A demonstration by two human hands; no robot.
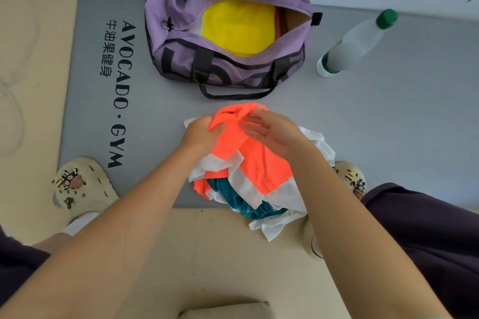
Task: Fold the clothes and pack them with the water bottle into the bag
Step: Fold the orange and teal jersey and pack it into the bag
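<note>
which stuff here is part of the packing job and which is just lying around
Job: purple bag, yellow garment inside it, orange and white garment, teal garment, water bottle.
Lying about: grey gym mat, white cable.

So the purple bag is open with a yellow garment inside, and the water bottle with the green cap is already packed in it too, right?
Not quite. The purple bag is open with a yellow garment inside, but the water bottle with the green cap is not packed: the head view shows it standing on the grey mat, to the right of the bag.
</note>
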